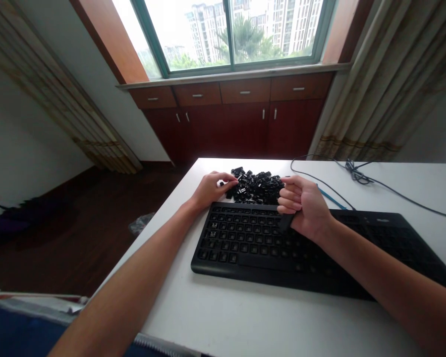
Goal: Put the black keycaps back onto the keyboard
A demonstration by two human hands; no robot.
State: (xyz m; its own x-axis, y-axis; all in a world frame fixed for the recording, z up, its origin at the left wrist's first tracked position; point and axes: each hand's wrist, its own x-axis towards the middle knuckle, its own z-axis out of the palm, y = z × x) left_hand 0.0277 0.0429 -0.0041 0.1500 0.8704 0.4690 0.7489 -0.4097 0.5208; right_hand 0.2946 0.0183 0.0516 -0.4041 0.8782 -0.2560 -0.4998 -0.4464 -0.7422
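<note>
A black keyboard (260, 263) with most keycaps off lies on the white table, its bare key sockets showing. Behind it is a heap of loose black keycaps (258, 186). At the heap's left edge, my left hand (213, 188) has thumb and forefinger close together; whatever is between them is too small to name. My right hand (303, 206) is curled above the keyboard, right of the heap. Its fingers wrap round a dark handle-like object (286, 222) that I cannot make out, and the forefinger and thumb meet near the keycaps.
The white table (223, 322) has its left edge beside my left forearm. A black cable (394, 187) runs over its back right part. Behind the keyboard lies a thin blue tool (332, 197). Red cabinets (226, 129) stand under the window.
</note>
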